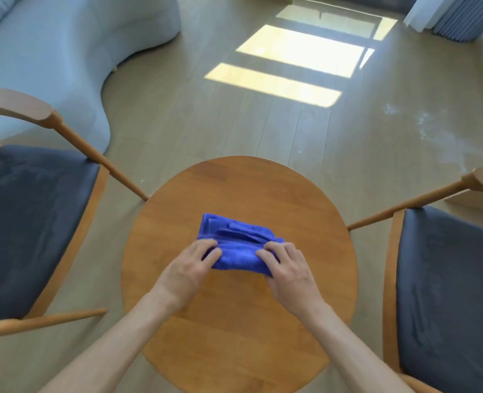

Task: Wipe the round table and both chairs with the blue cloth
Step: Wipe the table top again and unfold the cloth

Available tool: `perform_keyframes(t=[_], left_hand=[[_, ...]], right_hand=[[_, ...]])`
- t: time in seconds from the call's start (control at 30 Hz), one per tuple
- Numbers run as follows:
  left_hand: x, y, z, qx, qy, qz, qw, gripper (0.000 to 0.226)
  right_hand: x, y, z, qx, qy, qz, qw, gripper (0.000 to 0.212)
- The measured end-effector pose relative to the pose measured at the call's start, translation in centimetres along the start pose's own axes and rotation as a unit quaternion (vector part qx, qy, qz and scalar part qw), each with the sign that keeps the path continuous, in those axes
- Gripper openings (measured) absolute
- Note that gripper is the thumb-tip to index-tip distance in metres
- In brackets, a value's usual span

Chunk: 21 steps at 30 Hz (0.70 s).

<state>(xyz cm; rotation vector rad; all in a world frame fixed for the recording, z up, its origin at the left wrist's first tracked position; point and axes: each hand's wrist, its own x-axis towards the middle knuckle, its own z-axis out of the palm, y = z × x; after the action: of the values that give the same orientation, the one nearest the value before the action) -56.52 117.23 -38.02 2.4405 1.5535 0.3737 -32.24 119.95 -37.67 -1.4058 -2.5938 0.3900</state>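
Head view: the left hand (190, 268) and the right hand (287, 269) both grip the near edge of the folded blue cloth (238, 242), fingers curled over its two near corners. The cloth lies bunched near the middle of the round wooden table (234, 321), reaching away from the hands. A wooden chair with a dark seat cushion (33, 222) stands just left of the table, a matching chair (450, 293) just right. Beyond lie a pale curved sofa (64, 52), sunlit floorboards (291, 58) and a blue curtain (455, 15).
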Motion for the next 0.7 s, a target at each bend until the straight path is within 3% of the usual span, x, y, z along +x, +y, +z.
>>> perform_keyframes(t=[0.07, 0.13, 0.23, 0.3, 0.4, 0.5, 0.6, 0.7], left_hand=[[-3.1, 0.1, 1.8, 0.028, -0.099, 0.025, 0.994, 0.018], [-5.0, -0.1, 2.9, 0.015, -0.168, -0.009, 0.986, 0.029], [-4.9, -0.6, 3.8, -0.017, -0.139, -0.064, 0.988, 0.038], [-4.1, -0.8, 4.2, -0.019, -0.104, -0.078, 0.991, 0.039], [-3.1, -1.0, 4.8, -0.011, -0.094, -0.089, 0.992, 0.045], [-2.8, -0.9, 5.7, -0.013, -0.086, -0.107, 0.99, 0.044], [-3.0, -0.9, 7.0, -0.004, -0.058, -0.127, 0.99, 0.032], [-2.7, -0.6, 8.3, -0.006, -0.063, -0.147, 0.987, 0.038]], right_hand=[[-2.7, -0.5, 2.1, -0.023, -0.096, -0.036, 0.994, 0.039], [-4.4, -0.7, 3.7, -0.027, -0.124, -0.042, 0.991, 0.027], [-3.6, -0.7, 5.1, -0.012, -0.049, -0.032, 0.998, 0.019], [-2.1, -1.0, 5.8, -0.017, -0.029, -0.071, 0.997, 0.026], [0.0, -1.2, 7.3, -0.054, -0.107, -0.136, 0.983, 0.051], [1.4, -0.7, 8.9, -0.072, -0.162, -0.116, 0.977, 0.071], [1.4, -0.2, 10.5, -0.082, -0.144, -0.119, 0.979, 0.07], [1.1, 0.0, 11.8, -0.074, -0.103, -0.122, 0.984, 0.067]])
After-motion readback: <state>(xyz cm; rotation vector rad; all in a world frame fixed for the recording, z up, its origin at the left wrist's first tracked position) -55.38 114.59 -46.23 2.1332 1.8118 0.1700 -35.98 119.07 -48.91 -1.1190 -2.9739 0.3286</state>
